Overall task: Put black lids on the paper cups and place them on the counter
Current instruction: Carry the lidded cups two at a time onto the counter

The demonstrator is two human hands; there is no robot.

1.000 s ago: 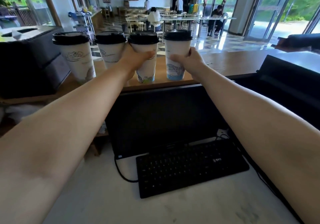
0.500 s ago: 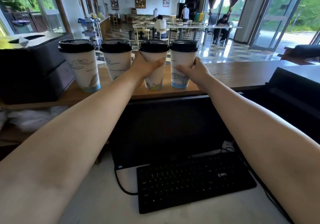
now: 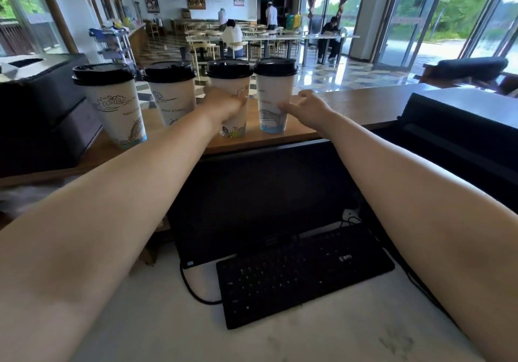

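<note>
Four white printed paper cups with black lids stand in a row on the wooden counter [image 3: 353,104]. From the left they are the first cup [image 3: 117,109], the second cup [image 3: 173,101], the third cup [image 3: 232,85] and the fourth cup [image 3: 273,95]. My left hand [image 3: 224,108] grips the third cup around its middle, and that cup rests on the counter. My right hand [image 3: 308,109] is just right of the fourth cup, its fingers spread and off the cup wall; only the thumb tip is close to it.
A black monitor back [image 3: 266,188] stands below the counter, with a black keyboard [image 3: 302,275] on the white worktop [image 3: 168,319]. A black machine [image 3: 42,115] sits at the counter's left end and a black device [image 3: 462,126] at its right.
Both cups came down onto the counter. My right hand has let go of the fourth cup and opened beside it. My left hand still holds the third cup.
</note>
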